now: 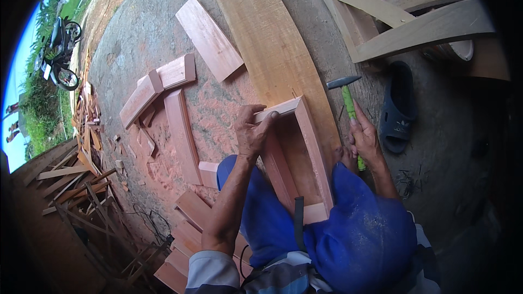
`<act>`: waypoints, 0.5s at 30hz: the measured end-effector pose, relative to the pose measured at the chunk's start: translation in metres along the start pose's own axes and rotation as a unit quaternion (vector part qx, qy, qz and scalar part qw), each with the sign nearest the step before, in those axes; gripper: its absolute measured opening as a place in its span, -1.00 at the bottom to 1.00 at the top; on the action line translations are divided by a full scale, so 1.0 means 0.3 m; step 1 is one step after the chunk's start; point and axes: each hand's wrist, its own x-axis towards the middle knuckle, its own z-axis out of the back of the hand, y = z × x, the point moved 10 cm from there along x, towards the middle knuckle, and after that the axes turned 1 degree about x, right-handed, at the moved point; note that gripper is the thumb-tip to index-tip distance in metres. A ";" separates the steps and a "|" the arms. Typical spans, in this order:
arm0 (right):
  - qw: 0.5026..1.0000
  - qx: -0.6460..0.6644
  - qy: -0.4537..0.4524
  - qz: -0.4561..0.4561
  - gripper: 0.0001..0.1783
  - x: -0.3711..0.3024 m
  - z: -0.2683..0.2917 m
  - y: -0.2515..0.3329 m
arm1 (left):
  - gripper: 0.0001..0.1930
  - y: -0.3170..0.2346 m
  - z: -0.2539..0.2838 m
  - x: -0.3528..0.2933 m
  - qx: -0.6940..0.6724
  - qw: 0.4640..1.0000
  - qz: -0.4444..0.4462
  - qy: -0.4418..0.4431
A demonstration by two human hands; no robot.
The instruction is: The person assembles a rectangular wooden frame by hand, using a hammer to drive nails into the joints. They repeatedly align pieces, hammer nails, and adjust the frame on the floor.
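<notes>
My left hand (252, 133) is closed round the far left corner of a rectangular wooden frame (314, 152), which stands between my knees on a long plank (272, 38). Thin nails stick up from the frame's far end, near its right corner. In my right hand (366, 140) is a hammer (347, 98) with a green handle and a dark metal head, held upright to the right of the frame. The hammer head is apart from the nails. A dark strap (298, 223) hangs over the frame's near end.
A loose board (210, 38) and joined wooden pieces (180, 125) lie among sawdust on the left. Scrap wood (90, 185) is heaped farther left. On the right are a blue sandal (399, 106), scattered nails (407, 182) and larger timber frames (376, 16). A motorcycle (61, 51) stands outside.
</notes>
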 end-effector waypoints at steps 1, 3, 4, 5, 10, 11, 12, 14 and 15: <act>1.000 -0.019 -0.012 -0.002 -0.36 -0.002 0.021 -0.060 | -0.58 0.004 0.016 -0.008 -0.031 0.999 -0.001 -0.022; 0.998 -0.047 -0.044 -0.018 -0.36 -0.011 0.085 -0.153 | -0.33 0.066 0.027 -0.035 -0.086 0.994 0.047 -0.041; 0.996 -0.055 -0.059 -0.035 -0.34 -0.020 0.113 -0.191 | -0.27 0.098 0.023 -0.071 -0.144 0.983 0.079 -0.079; 0.994 -0.060 -0.077 -0.052 -0.33 -0.024 0.146 -0.232 | -0.21 0.137 0.023 -0.115 -0.200 0.967 0.109 -0.110; 0.917 -0.368 -0.142 0.062 -0.26 -0.006 0.224 -0.259 | -0.31 0.148 -0.068 -0.204 -0.272 0.953 0.129 -0.015; 0.893 -0.417 -0.149 0.081 -0.25 -0.014 0.226 -0.225 | -0.34 0.117 -0.075 -0.185 -0.277 0.954 0.119 -0.003; 0.879 -0.456 -0.139 0.028 -0.30 -0.029 0.180 -0.160 | -0.37 0.100 -0.072 -0.175 -0.282 0.953 0.109 0.002; 0.876 -0.444 -0.138 0.132 -0.32 -0.039 0.101 -0.068 | -0.41 0.102 -0.054 -0.177 -0.266 0.958 0.104 0.003; 0.868 -0.439 -0.141 0.184 -0.33 -0.054 0.071 -0.021 | -0.43 0.106 -0.052 -0.174 -0.263 0.960 0.098 0.004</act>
